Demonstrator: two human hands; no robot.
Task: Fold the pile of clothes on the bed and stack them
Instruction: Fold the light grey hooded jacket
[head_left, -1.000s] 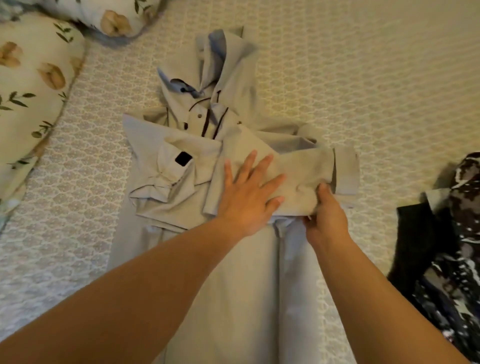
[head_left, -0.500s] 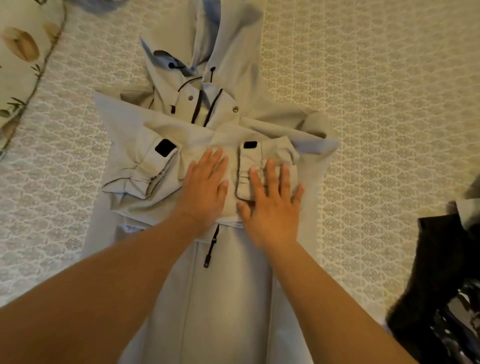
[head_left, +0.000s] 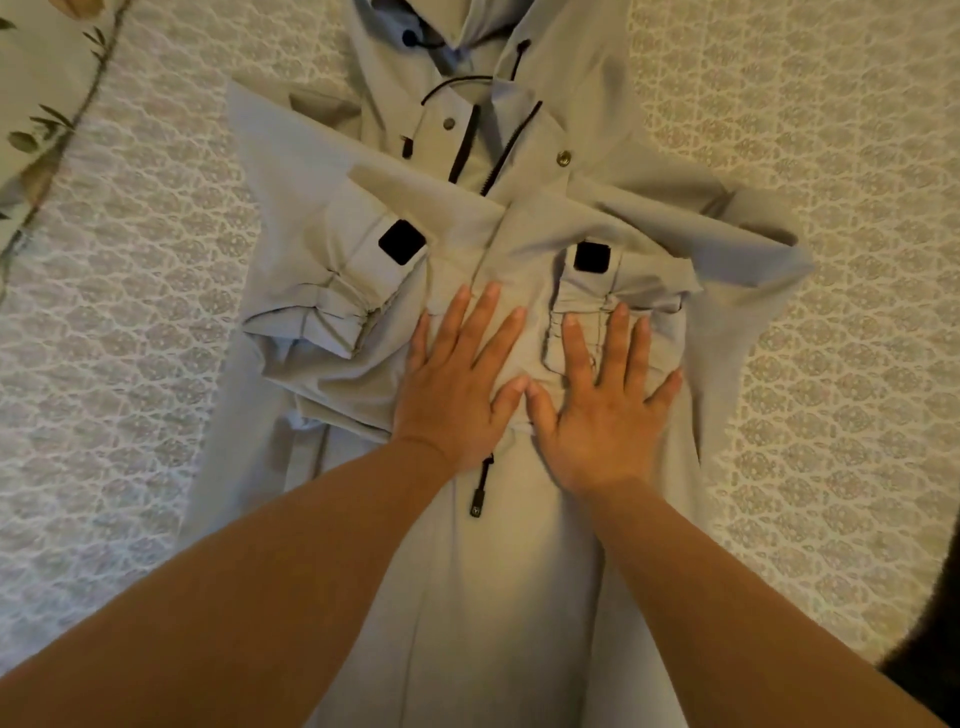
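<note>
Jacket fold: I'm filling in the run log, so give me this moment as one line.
step: flatten folded sleeves | jacket: on bed, sleeves crossed over front | left hand: flat, pressing | right hand: flat, pressing

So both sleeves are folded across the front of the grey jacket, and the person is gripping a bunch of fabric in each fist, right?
Not quite. The head view shows both sleeves folded across the grey jacket, but the left hand and right hand lie flat, fingers straight, pressing the fabric down rather than gripping it in fists.
</note>
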